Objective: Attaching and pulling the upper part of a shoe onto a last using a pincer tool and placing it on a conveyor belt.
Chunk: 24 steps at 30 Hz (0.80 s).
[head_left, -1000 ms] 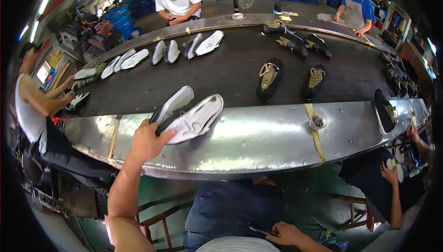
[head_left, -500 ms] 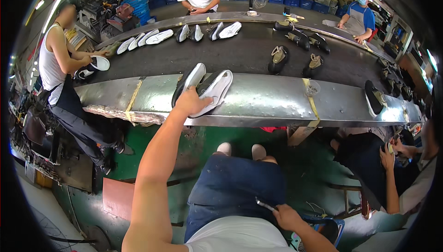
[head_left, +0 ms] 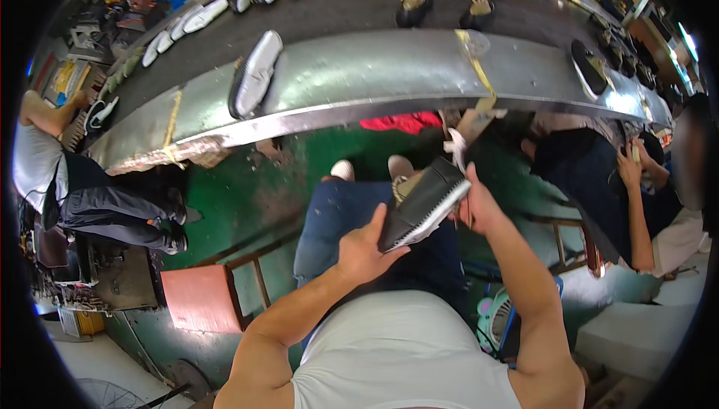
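Above my lap a black shoe (head_left: 423, 203) with a white, stitched-edge sole and an olive lining is tilted between my hands. My left hand (head_left: 367, 248) is closed on its near-left end, thumb along the upper. At the far-right end my right hand (head_left: 479, 203) grips the shoe, fingers partly hidden; whether the slim metal tool is still in it does not show. A whitish strip (head_left: 455, 145) sticks up beyond that end. Another white-soled black shoe (head_left: 256, 76) lies tipped on the metal ledge (head_left: 359, 68), beyond my reach-side knees.
Past the ledge runs a dark belt (head_left: 337, 23) with several shoes along it. A person stands at the left (head_left: 56, 177); another sits working at the right (head_left: 636, 199). A pink-topped stool (head_left: 198, 297) is at my left, and a red cloth (head_left: 401, 122) lies under the ledge.
My left hand has brought one of the two shoes from the ledge down to my lap. My right hand has risen from my side and taken hold of it. The view has tilted downward.
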### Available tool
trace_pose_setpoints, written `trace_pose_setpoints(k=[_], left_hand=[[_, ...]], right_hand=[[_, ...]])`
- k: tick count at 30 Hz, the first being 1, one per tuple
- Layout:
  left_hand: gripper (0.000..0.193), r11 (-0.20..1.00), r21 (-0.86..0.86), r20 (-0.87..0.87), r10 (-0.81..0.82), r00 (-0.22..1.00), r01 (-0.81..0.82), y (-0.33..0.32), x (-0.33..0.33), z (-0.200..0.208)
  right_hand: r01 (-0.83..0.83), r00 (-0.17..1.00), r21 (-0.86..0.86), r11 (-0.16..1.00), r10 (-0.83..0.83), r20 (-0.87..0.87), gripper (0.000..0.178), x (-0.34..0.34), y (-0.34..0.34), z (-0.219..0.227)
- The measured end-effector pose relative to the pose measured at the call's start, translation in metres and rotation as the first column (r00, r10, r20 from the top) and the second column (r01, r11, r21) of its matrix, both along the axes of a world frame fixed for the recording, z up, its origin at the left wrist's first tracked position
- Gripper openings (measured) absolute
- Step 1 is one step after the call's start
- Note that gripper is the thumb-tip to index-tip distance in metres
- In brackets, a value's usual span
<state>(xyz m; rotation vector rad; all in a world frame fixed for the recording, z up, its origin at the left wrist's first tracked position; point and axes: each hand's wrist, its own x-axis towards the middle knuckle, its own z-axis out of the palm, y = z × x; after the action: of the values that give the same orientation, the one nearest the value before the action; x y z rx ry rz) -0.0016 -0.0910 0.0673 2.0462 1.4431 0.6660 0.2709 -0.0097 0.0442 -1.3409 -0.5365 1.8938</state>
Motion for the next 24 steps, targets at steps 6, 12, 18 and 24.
trace_pose_setpoints(k=[6, 12, 18, 24], left_hand=[[0.038, 0.998, 0.064, 0.142, -0.010, 0.990, 0.001, -0.004, 0.005, -0.035], [0.024, 0.949, 0.125, 0.219, -0.312, 0.925, 0.290, 0.023, -0.009, -0.034], [0.033, 0.754, 0.122, -0.172, -0.624, 0.762, 0.645, 0.063, -0.016, -0.010], [0.038, 0.830, -0.078, -0.153, -0.557, 0.816, 0.552, 0.091, -0.050, -0.012]], right_hand=[[-0.300, 0.942, 0.076, 0.951, 0.283, 0.180, 0.033, 0.009, -0.003, -0.026], [-0.380, 0.915, 0.151, 0.913, 0.347, 0.205, 0.037, 0.001, -0.005, -0.003], [-0.472, 0.872, 0.158, 0.867, 0.432, 0.231, 0.041, 0.005, -0.004, -0.014], [-0.426, 0.905, 0.245, 0.871, 0.401, 0.144, 0.051, 0.008, -0.007, -0.006]])
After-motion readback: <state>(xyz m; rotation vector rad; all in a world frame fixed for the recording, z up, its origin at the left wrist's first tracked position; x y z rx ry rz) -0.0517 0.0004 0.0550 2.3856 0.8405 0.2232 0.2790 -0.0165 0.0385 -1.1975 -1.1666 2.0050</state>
